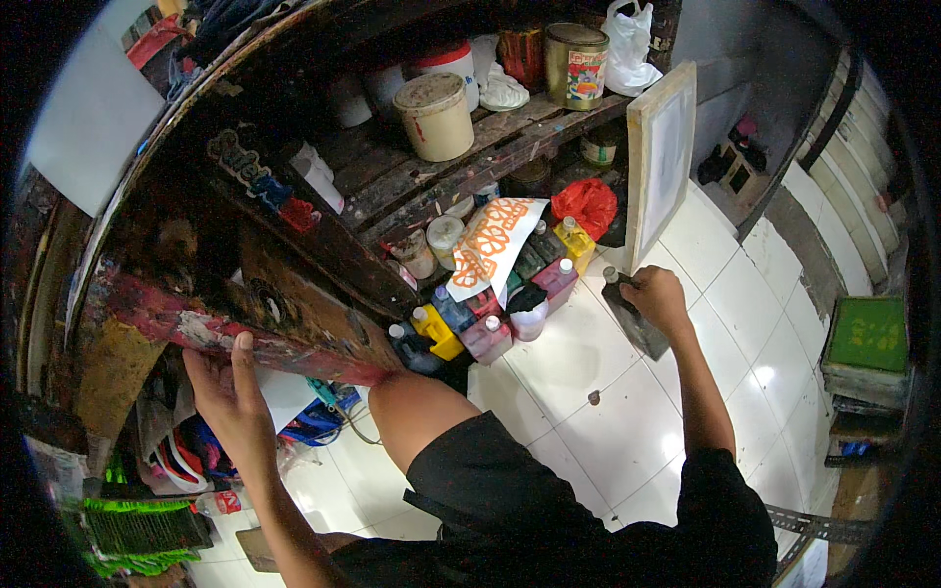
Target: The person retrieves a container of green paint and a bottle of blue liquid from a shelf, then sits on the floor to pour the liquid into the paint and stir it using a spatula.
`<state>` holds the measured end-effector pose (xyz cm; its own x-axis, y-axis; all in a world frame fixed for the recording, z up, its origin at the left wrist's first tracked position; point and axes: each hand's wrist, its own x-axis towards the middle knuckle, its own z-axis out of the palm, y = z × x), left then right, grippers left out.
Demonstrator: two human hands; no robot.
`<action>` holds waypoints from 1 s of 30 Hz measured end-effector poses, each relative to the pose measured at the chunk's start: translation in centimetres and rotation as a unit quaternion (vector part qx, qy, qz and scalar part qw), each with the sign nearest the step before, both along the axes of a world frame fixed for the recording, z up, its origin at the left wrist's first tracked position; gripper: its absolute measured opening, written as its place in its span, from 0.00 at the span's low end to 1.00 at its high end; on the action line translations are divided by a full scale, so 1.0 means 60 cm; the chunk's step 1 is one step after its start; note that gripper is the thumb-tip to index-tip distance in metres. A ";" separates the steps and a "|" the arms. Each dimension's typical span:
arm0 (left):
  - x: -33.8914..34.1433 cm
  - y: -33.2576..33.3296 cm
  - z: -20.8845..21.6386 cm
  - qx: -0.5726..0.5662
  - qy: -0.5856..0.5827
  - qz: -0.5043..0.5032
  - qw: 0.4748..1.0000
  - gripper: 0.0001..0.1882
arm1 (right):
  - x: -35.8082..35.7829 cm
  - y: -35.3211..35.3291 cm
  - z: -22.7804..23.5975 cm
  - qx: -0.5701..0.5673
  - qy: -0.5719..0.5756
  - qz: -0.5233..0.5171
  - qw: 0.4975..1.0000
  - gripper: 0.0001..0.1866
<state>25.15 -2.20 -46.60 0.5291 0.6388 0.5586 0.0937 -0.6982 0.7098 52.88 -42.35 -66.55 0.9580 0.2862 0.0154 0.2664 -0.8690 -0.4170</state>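
Just below the framed panel [668, 157], your right hand [659, 297] grips a dark container [637, 331]; well left of that panel, your left hand [233, 400] clasps a paint-stained plank [299, 359].

The white tiled floor [588, 431] is being brightly lit, and small spots of glare are being thrown back by its glossy tiles at the right. The far shelf [382, 174] is being left dim, and its back is being swallowed by shadow. The pale ribbed surface [851, 176] at far right is being bent by the fisheye lens, while the corners are being blacked out.
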 end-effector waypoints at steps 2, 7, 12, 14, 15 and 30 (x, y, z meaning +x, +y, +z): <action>-0.002 0.005 0.001 -0.017 0.005 -0.010 1.000 0.20 | 0.028 -0.009 -0.050 0.005 -0.043 -0.047 0.998 0.17; -0.008 0.009 0.003 -0.025 0.013 0.000 1.000 0.23 | 0.107 0.011 -0.160 0.036 -0.104 -0.102 0.989 0.17; 0.001 0.007 0.005 -0.021 0.011 -0.001 1.000 0.22 | 0.169 -0.009 -0.219 0.038 -0.092 -0.104 0.990 0.16; 0.005 -0.001 0.011 -0.055 0.008 -0.012 0.998 0.21 | 0.188 -0.024 -0.229 0.017 -0.061 -0.119 0.991 0.16; 0.002 0.000 0.014 -0.054 0.016 -0.004 0.998 0.21 | 0.193 -0.024 -0.222 -0.006 -0.018 -0.123 0.992 0.17; 0.008 -0.013 0.046 -0.040 0.054 0.063 0.996 0.24 | 0.139 0.381 0.202 0.233 -0.382 0.213 0.869 0.11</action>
